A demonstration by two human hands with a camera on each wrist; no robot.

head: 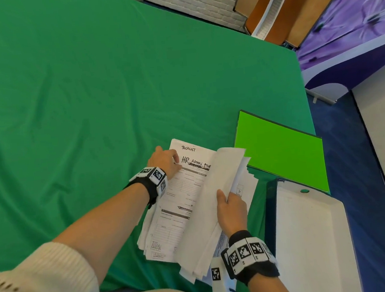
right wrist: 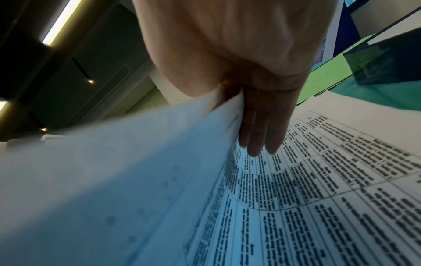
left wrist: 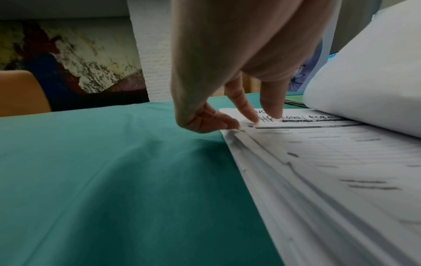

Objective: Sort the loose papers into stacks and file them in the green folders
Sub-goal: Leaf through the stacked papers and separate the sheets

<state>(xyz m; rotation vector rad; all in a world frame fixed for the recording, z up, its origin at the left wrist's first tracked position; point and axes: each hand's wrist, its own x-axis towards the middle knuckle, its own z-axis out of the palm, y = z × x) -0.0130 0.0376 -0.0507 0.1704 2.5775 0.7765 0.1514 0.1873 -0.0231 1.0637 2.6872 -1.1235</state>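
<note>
Loose white printed papers (head: 179,206) in a messy stack, lower centre of head frame, lying on green cloth-covered table (head: 69,97). Top visible sheet is a form with handwritten "TASKLIST" and "HR ADMIN" heading. Left hand (head: 166,162) sits at the stack's upper left corner, fingers extended down; left wrist view shows two fingertips (left wrist: 255,118) pressing the top sheet near the heading, thumb at the paper edge, not gripping. Right hand (head: 231,208) at the stack's right side holds a lifted bundle of white sheets (head: 220,173), raised and curled over to the right; right wrist view shows thumb on one side and flat fingers (right wrist: 262,126) on the other, pinching the bundle, a printed table sheet (right wrist: 341,180) lying below. Bright green flat folder (head: 280,151) lies closed right of the papers, just beside them, centre right of frame. White open box file with dark blue edge (head: 311,235) at lower right, touching the folder's near corner. Cream knit sleeve (head: 41,281) lower left.
</note>
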